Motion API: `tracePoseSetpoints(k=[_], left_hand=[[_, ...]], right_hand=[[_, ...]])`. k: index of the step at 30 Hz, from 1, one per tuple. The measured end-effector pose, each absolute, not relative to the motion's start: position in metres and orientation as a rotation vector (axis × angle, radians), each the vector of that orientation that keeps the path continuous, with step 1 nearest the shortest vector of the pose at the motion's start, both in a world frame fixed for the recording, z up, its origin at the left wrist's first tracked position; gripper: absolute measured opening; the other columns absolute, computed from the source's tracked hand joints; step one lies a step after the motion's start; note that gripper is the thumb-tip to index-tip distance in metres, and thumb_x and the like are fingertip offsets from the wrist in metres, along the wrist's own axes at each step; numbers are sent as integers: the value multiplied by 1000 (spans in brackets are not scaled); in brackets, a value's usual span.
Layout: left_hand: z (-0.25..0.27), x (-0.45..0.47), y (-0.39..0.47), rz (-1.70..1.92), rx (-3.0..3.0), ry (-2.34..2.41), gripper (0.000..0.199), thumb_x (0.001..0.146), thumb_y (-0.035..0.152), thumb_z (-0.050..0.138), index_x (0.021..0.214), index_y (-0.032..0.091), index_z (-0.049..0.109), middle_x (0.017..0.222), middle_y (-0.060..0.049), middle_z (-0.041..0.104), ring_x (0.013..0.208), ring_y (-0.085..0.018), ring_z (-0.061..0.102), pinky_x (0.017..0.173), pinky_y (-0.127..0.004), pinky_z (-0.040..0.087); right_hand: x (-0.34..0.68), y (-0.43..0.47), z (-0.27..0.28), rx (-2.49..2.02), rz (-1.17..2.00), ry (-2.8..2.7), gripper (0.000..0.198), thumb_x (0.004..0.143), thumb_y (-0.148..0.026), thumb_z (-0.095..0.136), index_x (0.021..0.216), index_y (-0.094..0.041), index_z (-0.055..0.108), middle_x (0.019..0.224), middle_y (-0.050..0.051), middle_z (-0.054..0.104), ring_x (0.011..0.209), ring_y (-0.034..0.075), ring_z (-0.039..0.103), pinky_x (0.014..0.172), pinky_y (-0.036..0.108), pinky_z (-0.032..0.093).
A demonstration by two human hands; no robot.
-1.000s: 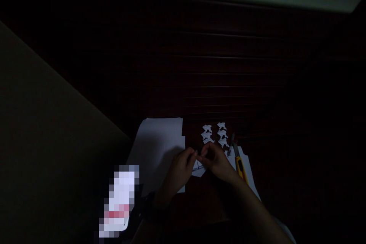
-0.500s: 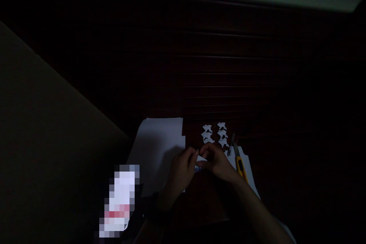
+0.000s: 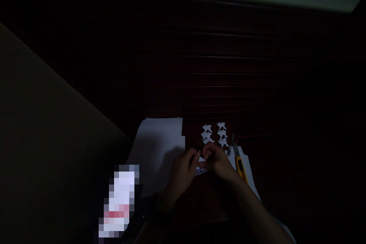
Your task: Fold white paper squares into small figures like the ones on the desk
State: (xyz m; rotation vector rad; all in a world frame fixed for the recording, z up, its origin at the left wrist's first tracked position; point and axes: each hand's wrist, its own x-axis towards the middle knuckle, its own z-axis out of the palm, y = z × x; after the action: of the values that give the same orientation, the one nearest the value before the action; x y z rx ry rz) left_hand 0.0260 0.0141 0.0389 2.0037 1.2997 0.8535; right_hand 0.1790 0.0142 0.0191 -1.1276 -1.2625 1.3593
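Note:
Between my two hands is a small piece of folded white paper (image 3: 201, 159), mostly covered by the fingers. My left hand (image 3: 183, 169) is closed in a pinch on its left side. My right hand (image 3: 216, 161) pinches it from the right, thumb and fingers curled. Just under the fingers lies something white with blue marks (image 3: 201, 172), too covered to make out. Beyond the hands, small folded paper figures stand in two columns, a left column (image 3: 207, 136) and a right column (image 3: 222, 133).
White paper sheets (image 3: 160, 137) lie left of the hands. A yellow utility knife (image 3: 240, 166) rests on more white paper (image 3: 250, 171) at the right, beside a thin dark tool (image 3: 232, 139). A pixelated bright screen (image 3: 120, 198) is at lower left. The dark table (image 3: 200, 206) is dimly lit.
The fingers have shifted slightly around the folded paper, and a bit more of the blue-marked white thing shows below them. Everything else stays in place.

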Motion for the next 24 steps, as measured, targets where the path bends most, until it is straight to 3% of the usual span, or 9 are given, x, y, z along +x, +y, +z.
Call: tracePoseSetpoints(k=[7,13,24], left_hand=[[41,25,15,834,1999,1261,22,91,27,37,79,21,55,72,-1,59,66,-15,55,60,-23,38],[40,24,15,821,2065,1267,22,91,24,36,78,21,53,73,-1,58,68,-16,54,63,-25,37],[39,22,14,771,2063,1260,23,91,26,37,76,21,54,70,0,59,65,-15,54,61,-24,37]], right_hand=[[178,14,19,-1111,1451,-1186,32,56,-22,77,74,-20,50,64,-6,47,53,8,43,47,19,39],[179,15,16,-1117,1347,-1251,31,59,-20,76,79,-20,53,67,-5,52,58,9,48,52,20,39],[180,14,17,-1146,1429,-1218,24,59,-19,74,71,-18,54,57,-7,50,47,7,41,44,18,31]])
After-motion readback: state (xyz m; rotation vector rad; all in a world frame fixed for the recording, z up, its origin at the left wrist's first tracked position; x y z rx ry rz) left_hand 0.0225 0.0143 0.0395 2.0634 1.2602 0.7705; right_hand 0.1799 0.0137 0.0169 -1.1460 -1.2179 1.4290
